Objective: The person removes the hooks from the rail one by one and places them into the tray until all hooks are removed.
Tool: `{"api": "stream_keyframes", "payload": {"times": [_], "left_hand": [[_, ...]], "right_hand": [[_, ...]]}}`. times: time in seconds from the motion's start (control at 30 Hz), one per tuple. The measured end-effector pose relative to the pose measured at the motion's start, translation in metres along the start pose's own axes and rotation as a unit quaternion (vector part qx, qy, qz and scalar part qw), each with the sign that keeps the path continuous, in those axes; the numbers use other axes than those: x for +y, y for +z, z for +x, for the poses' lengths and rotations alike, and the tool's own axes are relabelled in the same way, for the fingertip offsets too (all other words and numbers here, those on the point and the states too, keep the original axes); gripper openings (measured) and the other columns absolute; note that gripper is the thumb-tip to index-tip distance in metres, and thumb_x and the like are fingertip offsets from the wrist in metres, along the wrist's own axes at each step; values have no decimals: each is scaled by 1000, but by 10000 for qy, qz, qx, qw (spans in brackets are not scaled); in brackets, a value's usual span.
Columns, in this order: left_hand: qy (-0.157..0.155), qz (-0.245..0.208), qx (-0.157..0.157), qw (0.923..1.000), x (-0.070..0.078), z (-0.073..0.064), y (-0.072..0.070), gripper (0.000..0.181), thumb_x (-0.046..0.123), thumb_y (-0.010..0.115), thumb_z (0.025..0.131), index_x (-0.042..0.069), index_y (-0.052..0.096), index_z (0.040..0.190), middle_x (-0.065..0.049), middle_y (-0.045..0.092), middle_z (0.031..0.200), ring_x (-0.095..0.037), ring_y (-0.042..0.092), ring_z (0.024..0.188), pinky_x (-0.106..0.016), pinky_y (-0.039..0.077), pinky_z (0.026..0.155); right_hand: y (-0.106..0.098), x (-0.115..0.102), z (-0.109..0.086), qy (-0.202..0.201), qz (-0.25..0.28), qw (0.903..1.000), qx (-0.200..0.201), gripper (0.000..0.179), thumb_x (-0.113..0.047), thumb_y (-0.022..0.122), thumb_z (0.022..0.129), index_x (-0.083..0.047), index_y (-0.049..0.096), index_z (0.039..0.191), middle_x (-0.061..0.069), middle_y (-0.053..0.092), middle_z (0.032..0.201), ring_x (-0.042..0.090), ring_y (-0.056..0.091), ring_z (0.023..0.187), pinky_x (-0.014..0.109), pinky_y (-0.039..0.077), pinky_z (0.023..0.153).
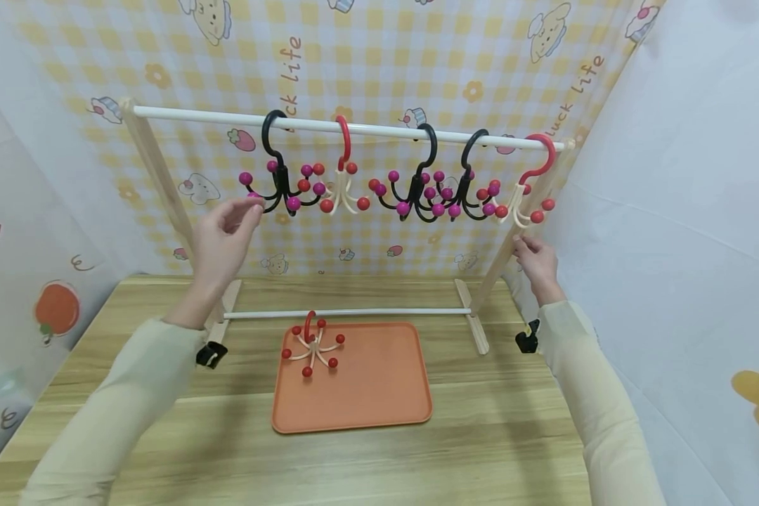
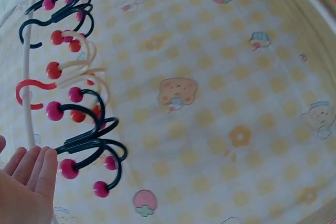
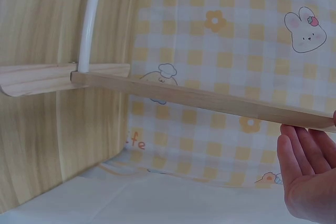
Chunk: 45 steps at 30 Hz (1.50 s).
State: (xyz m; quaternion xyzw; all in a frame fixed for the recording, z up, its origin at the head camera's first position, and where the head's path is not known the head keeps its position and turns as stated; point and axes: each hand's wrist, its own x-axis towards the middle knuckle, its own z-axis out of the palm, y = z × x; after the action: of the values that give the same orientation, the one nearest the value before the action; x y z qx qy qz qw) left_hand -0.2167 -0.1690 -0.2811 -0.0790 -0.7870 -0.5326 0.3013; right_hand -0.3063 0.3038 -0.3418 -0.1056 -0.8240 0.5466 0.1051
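My left hand [image 1: 223,242] is raised beside the leftmost black octopus hanger [image 1: 281,184], its fingertips overlapping one of the magenta balls in the head view. In the left wrist view that hand [image 2: 29,182] has its fingers extended and hides the hook of the nearest black hanger [image 2: 86,148]. My right hand [image 1: 536,266] holds the rack's right wooden post [image 1: 502,260]; the right wrist view has the fingers [image 3: 304,148] below the post and the thumb on its other side. From the white rod [image 1: 386,131] hang several hangers, black ones and red-hooked cream ones [image 1: 341,186].
An orange tray [image 1: 379,393] lies on the wooden table [image 1: 493,436], with a red-hooked cream hanger [image 1: 314,346] at its upper left. Low between the rack's feet runs a second white rod [image 1: 386,311]. A checked cloth [image 1: 379,63] stands behind the rack.
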Motion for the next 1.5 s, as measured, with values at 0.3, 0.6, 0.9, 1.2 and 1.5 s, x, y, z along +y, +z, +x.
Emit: {"api": "stream_keyframes", "payload": {"times": [0.3, 0.6, 0.9, 1.2, 1.5], "left_hand": [[-124, 379, -6, 9992, 26, 35, -3, 35, 25, 53, 89, 6, 54, 119, -5, 56, 117, -11, 54, 100, -24, 42, 82], [-387, 874, -88, 9954, 34, 65, 0, 38, 26, 50, 90, 8, 50, 124, -5, 53, 122, -15, 52, 105, -23, 42, 82], [-396, 1515, -177, 9875, 34, 77, 6, 38, 30, 47, 91, 7, 54, 119, -7, 57, 115, -17, 55, 100, -26, 42, 82], [-535, 1631, -204, 9849, 40, 87, 12, 36, 31, 47, 91, 7, 59, 114, -6, 61, 108, -15, 57, 94, -24, 42, 73], [-813, 1047, -338, 9906, 40, 95, 12, 34, 28, 52, 89, 4, 60, 112, -11, 61, 106, -16, 60, 85, -21, 46, 73]], "right_hand": [[0, -1, -1, -16, 39, 10000, -22, 54, -35, 44, 91, 4, 41, 129, 23, 47, 123, 29, 48, 109, 34, 39, 88], [0, -1, -1, 4, 24, 10000, -18, 53, -35, 43, 92, 3, 42, 128, 22, 47, 123, 28, 48, 109, 34, 39, 88], [0, 1, 1, 32, 12, 10000, -4, 54, -36, 43, 91, 3, 41, 128, 22, 47, 123, 28, 48, 109, 33, 39, 88], [0, 1, 0, 50, -35, 10000, -19, 54, -37, 43, 91, 2, 42, 128, 22, 47, 123, 28, 48, 108, 36, 39, 88], [-1, 1, 0, 38, -60, 10000, -41, 55, -37, 43, 91, 3, 41, 129, 22, 47, 123, 30, 47, 110, 34, 39, 88]]}}
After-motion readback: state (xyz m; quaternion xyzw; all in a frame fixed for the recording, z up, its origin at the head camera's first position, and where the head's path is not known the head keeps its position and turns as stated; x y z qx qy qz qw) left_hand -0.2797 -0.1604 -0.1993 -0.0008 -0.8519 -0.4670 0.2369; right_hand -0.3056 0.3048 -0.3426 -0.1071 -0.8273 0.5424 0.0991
